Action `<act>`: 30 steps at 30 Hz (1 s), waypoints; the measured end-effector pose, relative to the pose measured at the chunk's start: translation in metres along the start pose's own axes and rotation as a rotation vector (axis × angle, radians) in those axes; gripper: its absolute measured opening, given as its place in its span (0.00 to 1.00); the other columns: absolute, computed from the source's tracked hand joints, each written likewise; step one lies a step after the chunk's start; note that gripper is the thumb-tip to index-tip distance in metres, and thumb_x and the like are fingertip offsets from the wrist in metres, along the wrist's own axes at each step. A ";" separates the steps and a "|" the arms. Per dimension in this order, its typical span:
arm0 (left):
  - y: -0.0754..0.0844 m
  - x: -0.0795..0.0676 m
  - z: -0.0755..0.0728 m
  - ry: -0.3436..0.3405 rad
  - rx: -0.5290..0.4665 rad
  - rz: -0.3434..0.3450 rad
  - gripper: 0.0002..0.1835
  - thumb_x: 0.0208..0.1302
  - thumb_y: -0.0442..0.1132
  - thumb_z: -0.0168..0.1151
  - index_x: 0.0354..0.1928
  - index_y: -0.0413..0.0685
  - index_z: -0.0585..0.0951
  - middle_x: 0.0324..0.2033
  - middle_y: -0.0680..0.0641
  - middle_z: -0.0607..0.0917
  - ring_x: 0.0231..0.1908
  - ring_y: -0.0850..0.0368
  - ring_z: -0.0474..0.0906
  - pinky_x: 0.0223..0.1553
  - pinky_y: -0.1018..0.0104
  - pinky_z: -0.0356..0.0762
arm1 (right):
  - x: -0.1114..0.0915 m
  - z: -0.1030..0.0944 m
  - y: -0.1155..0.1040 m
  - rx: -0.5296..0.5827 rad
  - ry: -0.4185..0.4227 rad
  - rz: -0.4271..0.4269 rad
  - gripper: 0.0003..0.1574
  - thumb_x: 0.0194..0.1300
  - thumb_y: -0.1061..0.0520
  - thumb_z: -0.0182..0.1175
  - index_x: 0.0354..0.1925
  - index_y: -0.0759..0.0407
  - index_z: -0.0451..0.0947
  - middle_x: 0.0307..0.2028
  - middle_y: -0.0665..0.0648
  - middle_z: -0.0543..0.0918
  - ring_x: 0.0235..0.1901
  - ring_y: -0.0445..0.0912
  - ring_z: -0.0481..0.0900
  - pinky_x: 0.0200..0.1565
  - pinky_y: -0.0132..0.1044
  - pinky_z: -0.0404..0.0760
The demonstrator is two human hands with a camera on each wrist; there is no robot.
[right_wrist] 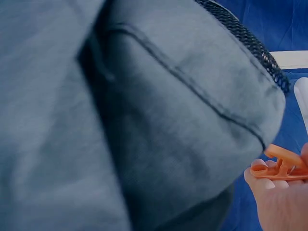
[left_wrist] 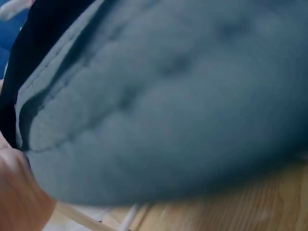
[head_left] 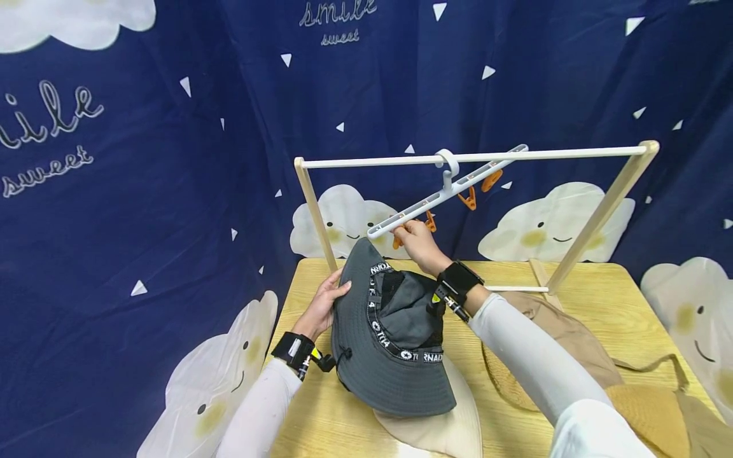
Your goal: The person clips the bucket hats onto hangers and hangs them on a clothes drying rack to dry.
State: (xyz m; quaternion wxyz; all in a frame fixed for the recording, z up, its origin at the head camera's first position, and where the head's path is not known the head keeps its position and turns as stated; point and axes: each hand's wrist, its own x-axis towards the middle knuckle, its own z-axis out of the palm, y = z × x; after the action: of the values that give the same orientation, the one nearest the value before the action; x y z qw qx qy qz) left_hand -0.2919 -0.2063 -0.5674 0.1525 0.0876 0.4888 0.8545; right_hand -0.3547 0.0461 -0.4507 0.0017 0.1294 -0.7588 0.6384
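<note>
My left hand (head_left: 324, 306) grips the brim of a dark grey bucket hat (head_left: 366, 343), thumb on the brim's inner side. The hat's underside and its lettered inner band face me, and its fabric fills most of the left wrist view. At the hanger's near end, my right hand (head_left: 422, 247) pinches an orange clip (right_wrist: 284, 166) between thumb and fingers. That clip hangs from a white hanger (head_left: 426, 202), which hooks over the rack's bar and slants. In the right wrist view the hat lies close beside the clip; whether they touch I cannot tell.
A rack with a white bar (head_left: 366, 163) and wooden legs stands on the wooden table (head_left: 312, 407). More orange clips (head_left: 468, 198) hang along the hanger. A beige hat (head_left: 464, 394) lies under the grey one. Brown and tan hats (head_left: 572, 343) lie at the right.
</note>
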 end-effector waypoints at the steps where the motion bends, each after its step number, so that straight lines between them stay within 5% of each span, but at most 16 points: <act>1: -0.002 0.002 0.000 -0.016 -0.012 -0.009 0.26 0.82 0.27 0.43 0.76 0.51 0.68 0.48 0.47 0.87 0.38 0.58 0.90 0.39 0.66 0.87 | 0.000 0.000 0.000 0.004 0.001 0.003 0.15 0.79 0.63 0.51 0.45 0.74 0.81 0.25 0.58 0.78 0.35 0.48 0.72 0.42 0.37 0.69; 12: -0.015 0.022 0.010 -0.126 -0.048 -0.054 0.24 0.82 0.28 0.42 0.74 0.52 0.69 0.44 0.47 0.89 0.37 0.59 0.90 0.37 0.67 0.87 | 0.002 0.006 0.000 0.081 0.014 0.020 0.19 0.79 0.64 0.52 0.59 0.75 0.79 0.32 0.57 0.78 0.38 0.46 0.73 0.43 0.34 0.71; 21: -0.018 0.027 0.010 -0.100 -0.035 -0.055 0.27 0.82 0.27 0.41 0.78 0.49 0.64 0.43 0.48 0.89 0.35 0.59 0.90 0.37 0.67 0.87 | -0.001 0.007 -0.002 0.080 0.019 0.026 0.15 0.79 0.64 0.53 0.53 0.75 0.80 0.29 0.56 0.77 0.34 0.46 0.73 0.39 0.34 0.71; 30: -0.019 0.032 0.012 -0.097 -0.045 -0.032 0.24 0.82 0.28 0.43 0.73 0.54 0.71 0.43 0.48 0.90 0.36 0.58 0.90 0.37 0.67 0.87 | 0.001 0.012 -0.006 0.095 0.022 0.030 0.17 0.80 0.64 0.50 0.55 0.76 0.79 0.44 0.62 0.80 0.40 0.43 0.74 0.44 0.34 0.73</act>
State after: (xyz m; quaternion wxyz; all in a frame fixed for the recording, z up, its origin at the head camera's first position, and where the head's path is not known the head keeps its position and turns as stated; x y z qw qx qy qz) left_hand -0.3149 -0.1761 -0.5780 0.1914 0.1176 0.4629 0.8575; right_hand -0.3521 0.0333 -0.4473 -0.0058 0.1112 -0.7295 0.6749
